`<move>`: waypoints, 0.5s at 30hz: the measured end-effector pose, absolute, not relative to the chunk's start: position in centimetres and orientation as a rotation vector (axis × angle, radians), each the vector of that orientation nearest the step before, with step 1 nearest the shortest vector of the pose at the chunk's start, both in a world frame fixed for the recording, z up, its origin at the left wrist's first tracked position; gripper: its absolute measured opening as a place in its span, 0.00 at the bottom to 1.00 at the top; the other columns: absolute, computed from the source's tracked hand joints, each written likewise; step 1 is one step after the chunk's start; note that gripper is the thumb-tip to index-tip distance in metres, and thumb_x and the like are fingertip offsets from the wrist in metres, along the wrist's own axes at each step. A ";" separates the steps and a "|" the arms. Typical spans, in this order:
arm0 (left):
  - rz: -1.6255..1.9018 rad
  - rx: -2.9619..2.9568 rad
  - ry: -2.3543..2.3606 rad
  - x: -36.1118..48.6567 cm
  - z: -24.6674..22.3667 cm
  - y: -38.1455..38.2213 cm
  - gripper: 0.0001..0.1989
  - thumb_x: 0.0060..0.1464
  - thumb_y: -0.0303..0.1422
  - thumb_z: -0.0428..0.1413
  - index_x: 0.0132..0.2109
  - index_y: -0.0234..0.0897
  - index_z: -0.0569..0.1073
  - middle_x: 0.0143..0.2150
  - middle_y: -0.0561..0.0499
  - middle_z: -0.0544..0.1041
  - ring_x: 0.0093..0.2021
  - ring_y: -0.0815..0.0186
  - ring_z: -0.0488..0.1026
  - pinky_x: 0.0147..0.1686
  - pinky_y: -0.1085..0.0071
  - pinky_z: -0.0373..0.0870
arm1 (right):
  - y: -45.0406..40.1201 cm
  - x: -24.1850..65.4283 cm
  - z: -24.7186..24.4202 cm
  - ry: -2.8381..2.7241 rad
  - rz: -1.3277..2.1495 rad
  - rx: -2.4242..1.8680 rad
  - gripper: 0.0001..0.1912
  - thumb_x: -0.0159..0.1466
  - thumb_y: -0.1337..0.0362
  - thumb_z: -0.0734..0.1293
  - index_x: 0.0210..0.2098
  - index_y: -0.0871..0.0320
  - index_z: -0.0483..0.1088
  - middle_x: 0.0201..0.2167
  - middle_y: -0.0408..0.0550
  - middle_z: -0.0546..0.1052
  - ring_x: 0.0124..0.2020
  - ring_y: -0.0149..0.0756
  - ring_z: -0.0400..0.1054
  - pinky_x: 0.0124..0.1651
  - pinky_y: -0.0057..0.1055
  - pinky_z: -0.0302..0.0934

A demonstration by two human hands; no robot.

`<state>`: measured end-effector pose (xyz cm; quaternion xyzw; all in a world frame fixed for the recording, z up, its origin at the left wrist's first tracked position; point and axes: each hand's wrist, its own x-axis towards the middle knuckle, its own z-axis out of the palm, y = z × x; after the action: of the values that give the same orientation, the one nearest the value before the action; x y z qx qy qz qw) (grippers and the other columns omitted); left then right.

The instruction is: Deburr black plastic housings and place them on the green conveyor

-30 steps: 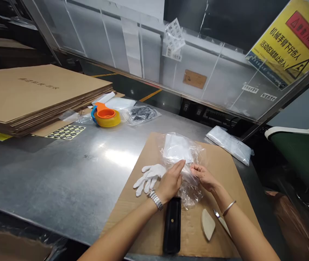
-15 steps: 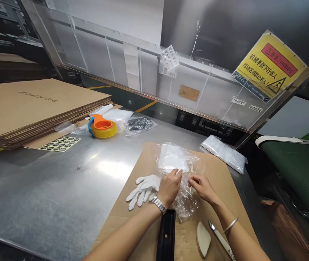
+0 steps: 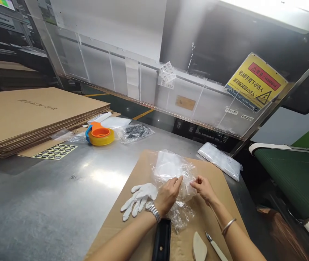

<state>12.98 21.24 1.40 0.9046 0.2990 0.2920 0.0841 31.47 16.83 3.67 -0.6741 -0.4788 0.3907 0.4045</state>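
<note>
A crumpled clear plastic bag [image 3: 186,194] with a white sheet-like piece [image 3: 167,163] inside or under it lies on the brown cardboard. My left hand [image 3: 168,195] is closed at the bag's near side, its fingertips partly hidden as they press on the film. At the bag's right edge, my right hand [image 3: 203,188] pinches the film between thumb and fingers. A white glove [image 3: 139,199] rests left of my left wrist. Below that wrist is a long black tray-like part [image 3: 162,241]. A craft knife [image 3: 215,246] and a pale leaf-shaped piece [image 3: 199,247] lie near my right forearm.
The cardboard sheet [image 3: 124,221] covers part of the metal table [image 3: 53,206]. A tape dispenser [image 3: 100,135], a bag of black items [image 3: 136,133] and a cardboard stack [image 3: 42,112] stand at the left. A pack of plastic bags [image 3: 221,160] and a green conveyor [image 3: 292,177] are at right.
The view has tilted up slightly. My right hand has closed on the bag's edge and the film between the hands has shifted; the left hand stays on the bag.
</note>
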 end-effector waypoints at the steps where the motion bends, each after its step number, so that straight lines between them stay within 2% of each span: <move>1: 0.853 2.701 0.907 13.1 1.6 21.1 0.18 0.60 0.26 0.43 0.56 0.33 0.62 0.47 0.41 0.72 0.47 0.60 0.70 0.44 0.62 0.70 | 16.8 31.0 3.3 -1.211 0.999 -1.700 0.12 0.64 0.61 0.63 0.43 0.61 0.67 0.39 0.46 0.72 0.35 0.31 0.69 0.37 0.33 0.66; 3: 0.785 2.718 0.931 13.4 2.0 21.0 0.14 0.60 0.28 0.45 0.52 0.34 0.66 0.43 0.44 0.72 0.44 0.61 0.70 0.41 0.63 0.70 | 16.9 30.3 2.7 -1.219 1.057 -1.683 0.11 0.64 0.61 0.63 0.43 0.62 0.67 0.38 0.45 0.72 0.34 0.31 0.69 0.36 0.32 0.66; 5: 0.679 2.743 0.953 13.4 2.3 21.0 0.08 0.59 0.27 0.47 0.42 0.34 0.71 0.38 0.48 0.73 0.40 0.63 0.71 0.40 0.63 0.70 | 16.9 30.3 2.4 -1.220 1.131 -1.659 0.11 0.64 0.60 0.63 0.42 0.62 0.67 0.37 0.45 0.73 0.32 0.29 0.69 0.34 0.31 0.66; 7: 0.566 2.754 0.986 13.3 2.4 21.3 0.06 0.58 0.28 0.50 0.38 0.32 0.71 0.37 0.50 0.73 0.39 0.64 0.72 0.40 0.62 0.70 | 16.9 31.0 2.5 -1.197 1.174 -1.640 0.12 0.64 0.60 0.63 0.42 0.62 0.67 0.37 0.45 0.73 0.32 0.29 0.69 0.34 0.31 0.66; 15: 0.286 2.475 1.228 14.1 2.5 21.8 0.13 0.57 0.34 0.53 0.47 0.32 0.69 0.45 0.46 0.73 0.43 0.62 0.72 0.42 0.58 0.70 | 16.3 33.5 4.3 -1.088 0.968 -1.591 0.13 0.64 0.60 0.62 0.44 0.61 0.67 0.39 0.46 0.72 0.35 0.31 0.69 0.37 0.33 0.66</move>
<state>14.11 21.79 2.50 0.8764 0.4347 0.1013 0.1809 33.46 16.34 4.32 -0.6500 -0.4447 0.3955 0.4726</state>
